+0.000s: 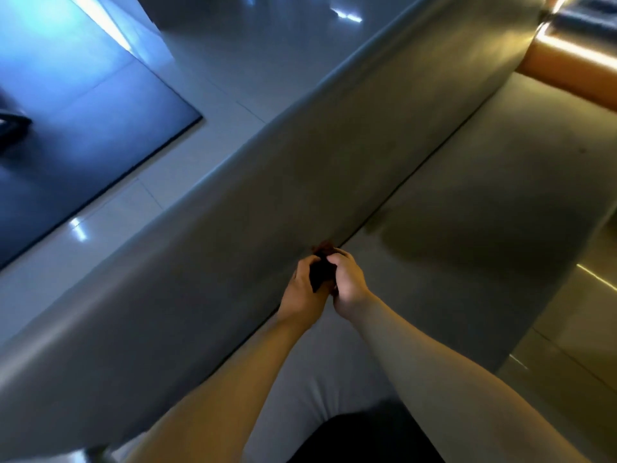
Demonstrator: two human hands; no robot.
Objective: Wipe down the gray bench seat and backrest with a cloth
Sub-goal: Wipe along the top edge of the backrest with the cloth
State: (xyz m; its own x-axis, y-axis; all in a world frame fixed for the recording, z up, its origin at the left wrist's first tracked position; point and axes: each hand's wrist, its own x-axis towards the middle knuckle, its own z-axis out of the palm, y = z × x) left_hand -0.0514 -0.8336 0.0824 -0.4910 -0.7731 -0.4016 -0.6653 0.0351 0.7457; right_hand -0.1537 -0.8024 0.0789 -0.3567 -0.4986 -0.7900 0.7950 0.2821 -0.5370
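A long gray bench runs diagonally through the view, its backrest [267,202] on the left and its seat [484,202] on the right. A small dark cloth [321,270] is bunched between both my hands, just above the crease where seat and backrest meet. My left hand [302,292] grips the cloth from the left with curled fingers. My right hand [347,284] grips it from the right, fingers curled over its top. Most of the cloth is hidden by my fingers.
Glossy light floor tiles [233,61] and a dark blue mat [76,135] lie beyond the backrest at left. An orange padded section [574,65] adjoins the bench at the top right. Shiny flooring [587,315] lies right of the seat edge. My dark-clothed leg [364,436] is at the bottom.
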